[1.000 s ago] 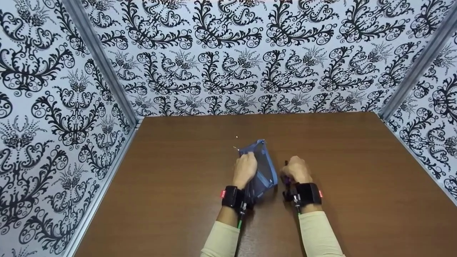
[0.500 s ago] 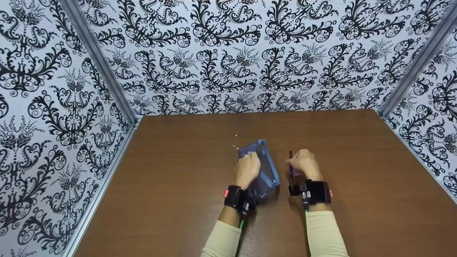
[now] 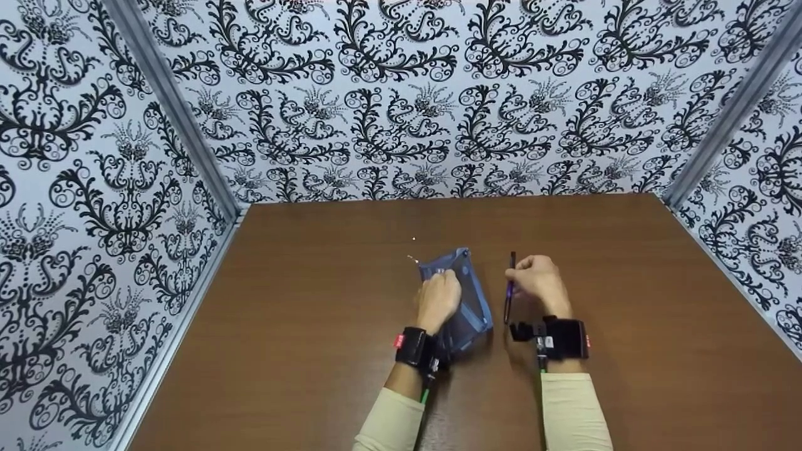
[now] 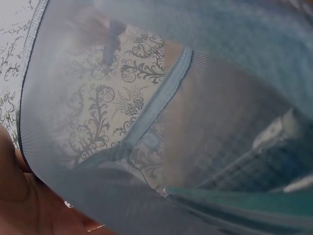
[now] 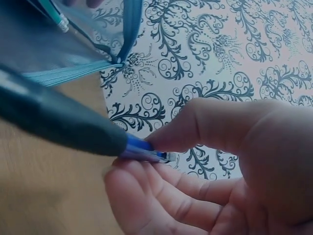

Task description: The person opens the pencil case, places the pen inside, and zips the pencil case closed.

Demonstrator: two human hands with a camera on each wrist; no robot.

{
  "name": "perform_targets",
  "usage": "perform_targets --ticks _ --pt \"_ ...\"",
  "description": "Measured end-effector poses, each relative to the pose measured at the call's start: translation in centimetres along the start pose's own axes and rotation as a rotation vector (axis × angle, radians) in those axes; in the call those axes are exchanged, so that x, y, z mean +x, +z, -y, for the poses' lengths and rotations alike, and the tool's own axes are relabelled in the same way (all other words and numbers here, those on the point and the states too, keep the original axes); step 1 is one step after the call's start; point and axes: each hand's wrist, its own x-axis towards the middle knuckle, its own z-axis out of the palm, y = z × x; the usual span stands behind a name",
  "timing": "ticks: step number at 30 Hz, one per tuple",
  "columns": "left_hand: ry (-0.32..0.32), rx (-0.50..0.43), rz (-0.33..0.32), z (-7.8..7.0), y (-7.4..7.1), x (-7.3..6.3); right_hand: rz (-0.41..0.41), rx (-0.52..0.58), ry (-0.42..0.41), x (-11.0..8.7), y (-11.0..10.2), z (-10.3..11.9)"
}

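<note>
A blue see-through mesh zipper pouch [image 3: 474,299] stands tilted over the middle of the table, gripped near its far-left side by my left hand [image 3: 438,302]. The left wrist view shows the fingers [image 4: 22,200] at its edge and its mesh filling most of the picture. Inside lies a green pencil [image 5: 57,18], its metal end visible from the right wrist. The pouch's zippered edge faces my right hand [image 3: 542,282], which pinches a dark pen [image 3: 509,288] with a blue-purple section between thumb and fingertips. The pen is roughly upright in the head view, just right of the pouch.
The brown wooden table [image 3: 313,313] reaches back to a patterned wall [image 3: 401,125], with similar panels left and right. A small white speck [image 3: 413,238] shows beyond the pouch. Both wrists wear black camera straps [image 3: 567,338] with cables running along the forearms.
My right hand has moved right and farther away from me, bringing the pen into clearer view beside the pouch. My left hand keeps its grip on the pouch, with only a slight shift.
</note>
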Motion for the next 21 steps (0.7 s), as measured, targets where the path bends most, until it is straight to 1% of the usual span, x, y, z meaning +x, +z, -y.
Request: perform_targets --ticks 3,8,14,16,21 --pt "0.001 -0.006 0.013 -0.1 0.0 -0.1 -0.014 0.041 -0.014 0.0 0.0 0.1" --pt "0.001 -0.027 0.031 -0.1 0.1 -0.2 -0.047 0.12 -0.008 0.1 0.2 0.2" --pt "0.029 -0.015 0.028 0.0 0.1 -0.1 -0.064 0.237 -0.006 0.3 1.1 0.8" --pt "0.033 -0.019 0.026 0.1 0.2 -0.1 -0.059 0.255 -0.014 0.4 1.5 1.0" --pt "0.024 -0.03 0.034 0.1 0.2 -0.1 -0.034 0.258 -0.03 0.3 2.7 1.5"
